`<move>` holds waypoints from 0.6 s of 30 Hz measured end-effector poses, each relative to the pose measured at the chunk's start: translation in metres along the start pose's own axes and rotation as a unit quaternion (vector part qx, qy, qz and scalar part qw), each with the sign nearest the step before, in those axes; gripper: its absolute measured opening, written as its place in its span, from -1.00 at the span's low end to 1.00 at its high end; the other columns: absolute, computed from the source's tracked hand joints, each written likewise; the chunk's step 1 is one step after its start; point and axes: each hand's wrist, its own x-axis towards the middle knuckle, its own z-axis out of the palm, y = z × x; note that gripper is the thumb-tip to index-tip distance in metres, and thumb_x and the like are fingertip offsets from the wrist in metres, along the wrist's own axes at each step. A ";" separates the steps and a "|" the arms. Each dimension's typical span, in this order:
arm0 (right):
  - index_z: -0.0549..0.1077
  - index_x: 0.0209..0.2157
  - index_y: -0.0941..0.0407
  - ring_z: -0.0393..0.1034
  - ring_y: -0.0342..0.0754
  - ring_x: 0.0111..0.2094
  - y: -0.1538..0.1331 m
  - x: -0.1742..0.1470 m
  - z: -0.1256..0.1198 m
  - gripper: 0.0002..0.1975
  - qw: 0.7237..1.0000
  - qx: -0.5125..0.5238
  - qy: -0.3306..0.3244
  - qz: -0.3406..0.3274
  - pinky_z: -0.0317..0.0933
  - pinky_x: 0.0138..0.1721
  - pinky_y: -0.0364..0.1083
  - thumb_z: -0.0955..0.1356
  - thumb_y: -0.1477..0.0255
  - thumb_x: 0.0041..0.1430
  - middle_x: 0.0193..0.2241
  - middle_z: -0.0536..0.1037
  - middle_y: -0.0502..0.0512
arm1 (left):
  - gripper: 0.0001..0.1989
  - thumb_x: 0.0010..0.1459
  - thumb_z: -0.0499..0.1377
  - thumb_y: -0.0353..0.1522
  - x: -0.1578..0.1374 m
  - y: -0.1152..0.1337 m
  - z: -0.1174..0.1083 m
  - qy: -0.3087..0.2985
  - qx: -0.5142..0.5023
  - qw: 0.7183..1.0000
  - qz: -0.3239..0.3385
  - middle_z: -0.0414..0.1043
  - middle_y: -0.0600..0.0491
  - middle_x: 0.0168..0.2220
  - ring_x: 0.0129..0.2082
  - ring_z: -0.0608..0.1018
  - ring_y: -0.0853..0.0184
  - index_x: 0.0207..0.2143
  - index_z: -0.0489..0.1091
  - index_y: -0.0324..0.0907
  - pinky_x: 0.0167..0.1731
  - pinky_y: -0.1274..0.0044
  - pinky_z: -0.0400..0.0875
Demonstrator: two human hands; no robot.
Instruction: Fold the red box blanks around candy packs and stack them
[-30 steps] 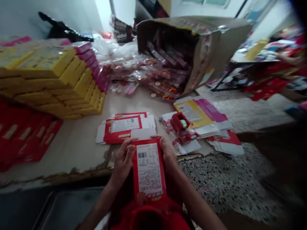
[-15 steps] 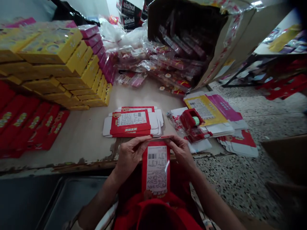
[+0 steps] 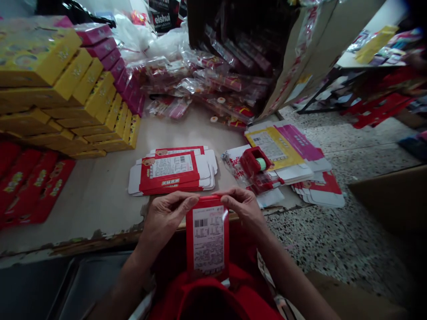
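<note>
A red cardboard box with a white printed label and barcode stands upright before my body, over the table's front edge. My left hand pinches its top left corner between thumb and fingers. At the top right corner my right hand grips it the same way. The top end lies folded over between my thumbs, and the bottom end rests against my red clothing. Just beyond my hands lies a stack of flat red cartons with white flaps.
Yellow boxes and red boxes are piled at left. A red tape dispenser sits right of the stack, beside flat yellow cartons. Plastic-wrapped packets spill from a large cardboard carton at the back.
The box's top flap has folded down between my fingers, where its edge stood out before. My view has shifted, so the table things sit further left.
</note>
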 end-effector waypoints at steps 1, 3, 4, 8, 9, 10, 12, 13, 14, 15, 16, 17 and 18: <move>0.69 -0.28 0.04 0.55 -0.08 -0.30 0.003 -0.002 -0.004 -0.78 1.000 0.001 -0.016 0.004 0.41 -0.21 -0.13 0.62 0.32 0.00 -0.31 0.71 0.02 | -0.69 0.09 0.43 -0.21 -0.003 -0.004 -0.001 -0.017 -0.017 1.000 -0.019 0.67 -0.01 -0.25 -0.26 0.64 0.25 -0.15 0.63 -0.18 -0.25 0.53 0.54; 0.69 -0.21 0.00 0.58 -0.03 -0.21 0.008 -0.005 -0.008 -0.70 0.999 -0.001 -0.045 0.000 0.44 -0.13 -0.08 0.64 0.37 -0.05 -0.21 0.72 0.03 | -0.60 0.02 0.48 -0.24 -0.007 -0.013 0.002 -0.043 -0.063 0.996 -0.047 0.66 0.00 -0.23 -0.25 0.64 0.24 -0.09 0.59 -0.16 -0.26 0.52 0.55; 0.69 -0.21 -0.01 0.58 -0.02 -0.18 0.008 -0.007 -0.009 -0.71 0.999 -0.011 -0.049 -0.010 0.45 -0.12 -0.06 0.63 0.37 -0.04 -0.17 0.71 0.03 | -0.60 0.01 0.48 -0.25 -0.009 -0.017 0.005 -0.041 -0.081 0.995 -0.046 0.65 0.02 -0.23 -0.27 0.64 0.25 -0.10 0.57 -0.16 -0.28 0.52 0.55; 0.70 -0.21 -0.02 0.58 0.05 -0.09 -0.010 -0.022 -0.010 -0.79 0.984 -0.158 -0.011 -0.082 0.46 -0.07 0.02 0.59 0.33 0.07 -0.06 0.68 0.09 | -0.75 0.12 0.42 -0.22 -0.013 -0.024 0.028 0.007 -0.088 0.996 0.010 0.60 0.07 -0.26 -0.35 0.57 0.36 -0.28 0.48 -0.16 -0.36 0.59 0.48; 0.71 -0.18 -0.03 0.57 0.09 -0.05 -0.020 -0.027 -0.013 -0.78 0.972 -0.210 -0.009 -0.102 0.45 -0.01 0.07 0.58 0.32 0.08 -0.04 0.68 0.11 | -0.75 0.13 0.41 -0.21 -0.013 -0.023 0.032 0.007 -0.086 0.996 0.014 0.59 0.07 -0.27 -0.36 0.56 0.37 -0.29 0.46 -0.16 -0.37 0.59 0.48; 0.71 -0.15 -0.05 0.56 0.12 -0.03 -0.032 -0.033 -0.017 -0.75 0.959 -0.257 -0.005 -0.119 0.43 0.04 0.12 0.59 0.31 0.07 -0.03 0.68 0.11 | -0.74 0.13 0.40 -0.20 -0.013 -0.022 0.035 0.000 -0.086 0.996 0.012 0.58 0.07 -0.28 -0.37 0.56 0.36 -0.28 0.45 -0.16 -0.38 0.58 0.48; 0.70 -0.11 -0.08 0.56 0.15 -0.04 -0.059 -0.042 -0.033 -0.72 0.935 -0.320 0.045 -0.149 0.40 0.06 0.18 0.57 0.28 0.11 -0.06 0.69 0.10 | -0.70 0.13 0.40 -0.17 -0.011 -0.017 0.038 -0.017 -0.089 0.996 0.002 0.55 0.09 -0.33 -0.41 0.56 0.34 -0.26 0.42 -0.14 -0.41 0.57 0.47; 0.69 -0.09 -0.07 0.56 0.14 -0.08 -0.073 -0.044 -0.043 -0.74 0.922 -0.338 0.099 -0.160 0.41 0.03 0.18 0.55 0.27 0.15 -0.09 0.70 0.10 | -0.69 0.14 0.39 -0.16 -0.009 -0.013 0.038 -0.017 -0.087 0.996 0.002 0.54 0.11 -0.36 -0.43 0.55 0.35 -0.24 0.40 -0.14 -0.43 0.58 0.47; 0.69 -0.10 -0.05 0.56 0.12 -0.13 -0.085 -0.044 -0.056 -0.76 0.907 -0.351 0.161 -0.166 0.41 -0.04 0.15 0.52 0.25 0.18 -0.14 0.70 0.11 | -0.68 0.15 0.38 -0.15 -0.007 -0.009 0.038 -0.013 -0.083 0.996 0.007 0.52 0.12 -0.37 -0.44 0.54 0.36 -0.24 0.39 -0.13 -0.45 0.58 0.46; 0.69 -0.13 -0.02 0.55 0.10 -0.20 -0.095 -0.041 -0.068 -0.77 0.890 -0.363 0.217 -0.167 0.41 -0.12 0.10 0.50 0.23 0.21 -0.19 0.71 0.13 | -0.68 0.16 0.37 -0.13 -0.004 -0.004 0.038 -0.006 -0.077 0.997 0.017 0.51 0.13 -0.38 -0.45 0.53 0.37 -0.23 0.38 -0.12 -0.46 0.59 0.45; 0.70 -0.17 0.02 0.52 0.07 -0.26 -0.103 -0.035 -0.081 -0.76 0.880 -0.382 0.239 -0.152 0.38 -0.19 0.05 0.49 0.21 0.21 -0.23 0.70 0.14 | -0.69 0.18 0.35 -0.12 -0.001 0.000 0.037 0.001 -0.070 0.997 0.031 0.50 0.14 -0.38 -0.45 0.52 0.38 -0.22 0.37 -0.11 -0.45 0.60 0.45; 0.70 -0.24 0.05 0.49 0.04 -0.30 -0.108 -0.028 -0.092 -0.75 0.880 -0.401 0.224 -0.122 0.34 -0.27 0.00 0.50 0.18 0.17 -0.28 0.69 0.14 | -0.69 0.20 0.33 -0.12 0.002 0.005 0.037 0.005 -0.064 0.997 0.045 0.49 0.14 -0.37 -0.45 0.51 0.39 -0.21 0.38 -0.11 -0.44 0.61 0.45; 0.70 -0.30 0.07 0.46 0.01 -0.34 -0.110 -0.020 -0.101 -0.72 0.888 -0.410 0.188 -0.082 0.29 -0.33 -0.03 0.50 0.15 0.15 -0.34 0.68 0.13 | -0.70 0.22 0.32 -0.11 0.005 0.009 0.036 0.008 -0.060 0.996 0.059 0.48 0.14 -0.37 -0.46 0.51 0.40 -0.20 0.38 -0.11 -0.44 0.61 0.45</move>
